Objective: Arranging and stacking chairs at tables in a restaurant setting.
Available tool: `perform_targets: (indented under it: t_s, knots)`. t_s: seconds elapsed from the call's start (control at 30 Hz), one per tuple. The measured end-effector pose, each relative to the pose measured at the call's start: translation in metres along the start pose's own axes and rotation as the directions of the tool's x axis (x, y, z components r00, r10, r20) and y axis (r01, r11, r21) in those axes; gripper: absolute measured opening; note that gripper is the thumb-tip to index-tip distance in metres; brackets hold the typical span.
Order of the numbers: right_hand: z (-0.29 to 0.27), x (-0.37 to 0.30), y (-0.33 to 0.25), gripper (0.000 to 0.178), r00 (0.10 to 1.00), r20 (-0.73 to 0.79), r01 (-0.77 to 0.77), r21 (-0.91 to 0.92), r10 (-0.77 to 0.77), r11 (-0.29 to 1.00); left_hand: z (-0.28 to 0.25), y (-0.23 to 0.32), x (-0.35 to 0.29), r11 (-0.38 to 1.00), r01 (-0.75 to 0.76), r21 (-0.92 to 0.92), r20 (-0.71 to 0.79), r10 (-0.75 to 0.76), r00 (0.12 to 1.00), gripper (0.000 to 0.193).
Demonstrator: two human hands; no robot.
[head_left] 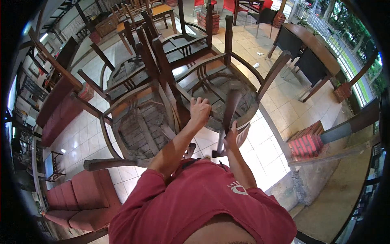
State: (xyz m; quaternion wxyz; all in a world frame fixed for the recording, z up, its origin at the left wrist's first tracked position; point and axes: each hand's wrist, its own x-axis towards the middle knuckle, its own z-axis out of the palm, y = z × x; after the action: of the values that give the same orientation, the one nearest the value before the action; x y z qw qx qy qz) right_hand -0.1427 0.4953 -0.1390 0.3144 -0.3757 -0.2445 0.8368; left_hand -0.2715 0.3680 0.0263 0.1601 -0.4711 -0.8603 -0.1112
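Note:
A dark wooden chair is upside down in front of me, its slatted seat underside facing up and its legs pointing upward. My left hand is closed over the chair's frame at its left side, with the fingers curled. Lower and to the right, my right hand grips the same chair at its near edge, beside the leg that rises toward me. Part of the right hand's grip is hidden. Close by on the left, another upturned wooden chair rests beside the first, its worn underside showing.
More upturned chairs crowd the dark tabletop beyond. Red brick pillar bases stand to the right, near a long wooden table with black chairs. At lower left is a dark red sofa. Pale tiles cover the floor.

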Motion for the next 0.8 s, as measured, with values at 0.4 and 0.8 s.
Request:
perform_targets:
  t_s: [0.4, 0.8]
  knots:
    - [-0.003, 0.022, 0.027, 0.067, 0.945, 0.158, -0.306, 0.129, 0.286, 0.943, 0.052, -0.020, -0.021, 0.997, 0.077, -0.014, 0.001, -0.077, 0.997, 0.011]
    - [-0.012, 0.063, 0.078, 0.074, 0.951, 0.115, -0.293, 0.058, 0.285, 0.954, 0.077, -0.049, -0.018, 0.993, 0.052, -0.109, -0.108, -0.064, 0.992, 0.027]
